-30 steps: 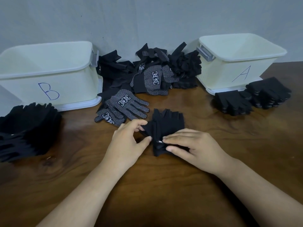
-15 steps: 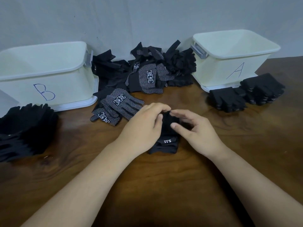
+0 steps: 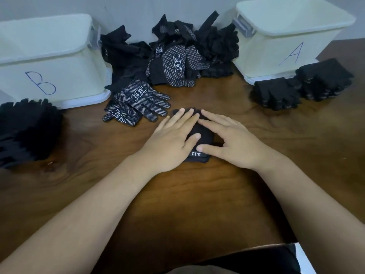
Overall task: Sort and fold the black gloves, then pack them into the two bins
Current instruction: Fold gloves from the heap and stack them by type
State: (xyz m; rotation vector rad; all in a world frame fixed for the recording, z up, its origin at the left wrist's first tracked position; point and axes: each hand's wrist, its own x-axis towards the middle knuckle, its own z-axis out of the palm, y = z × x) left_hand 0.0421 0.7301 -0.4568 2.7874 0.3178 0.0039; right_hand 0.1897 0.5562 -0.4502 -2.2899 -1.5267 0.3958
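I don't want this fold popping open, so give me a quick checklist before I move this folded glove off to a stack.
1. The folded glove lies flat on the table: ok.
2. The left hand and right hand press it with straight fingers: ok.
3. Either hand grips it for lifting: not ok.
4. Tops of bin A and bin B open: ok.
5. Which pile it matches, the stacks by bin A or the stack by bin B: cannot tell.

Bin B [image 3: 59, 62] left, bin A [image 3: 276, 48] right — loose gloves [image 3: 177, 54] heaped between them.
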